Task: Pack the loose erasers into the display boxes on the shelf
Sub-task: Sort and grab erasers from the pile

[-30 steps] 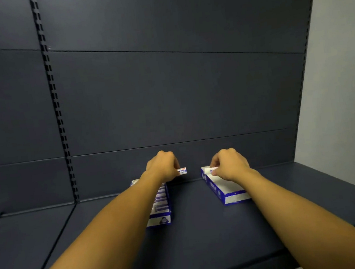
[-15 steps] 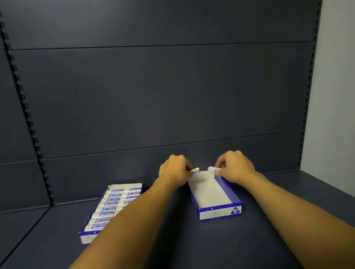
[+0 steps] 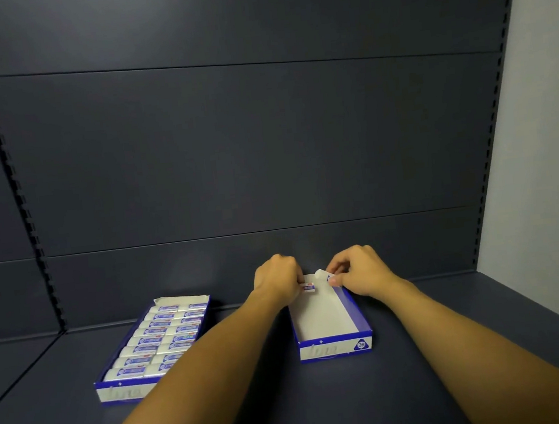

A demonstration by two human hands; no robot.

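Head view, looking forward and down: two blue-and-white display boxes rest on a dark shelf (image 3: pixel 410 388). Left display box (image 3: pixel 124 391): filled with two columns of wrapped erasers (image 3: pixel 153 339); its near right corner is covered by the left forearm. Right display box (image 3: pixel 334 348): white floor almost wholly bare, front wall marked "2B", rear flap (image 3: pixel 319 273) raised.

Left hand (image 3: pixel 276 277): fingers curled, pinching one eraser (image 3: pixel 308 288) at the rear left corner of the right display box, just above its floor. Whether the eraser touches the floor cannot be determined. Right hand (image 3: pixel 360 270): fingers curled at the rear right corner of the same box, thumb and forefinger pinching something at the flap and right wall. Whether they hold the flap, the wall or a small item cannot be determined.

Print on the erasers and the faint lettering on both front walls is too blurred to read. Both forearms are cut off by the lower frame edge.

Surface: matte dark-blue shelf deck. Behind it stand dark horizontal back panels (image 3: pixel 247 153), with slotted uprights (image 3: pixel 12 177) at left and at right. A pale wall (image 3: pixel 544 121) adjoins the unit on the right.
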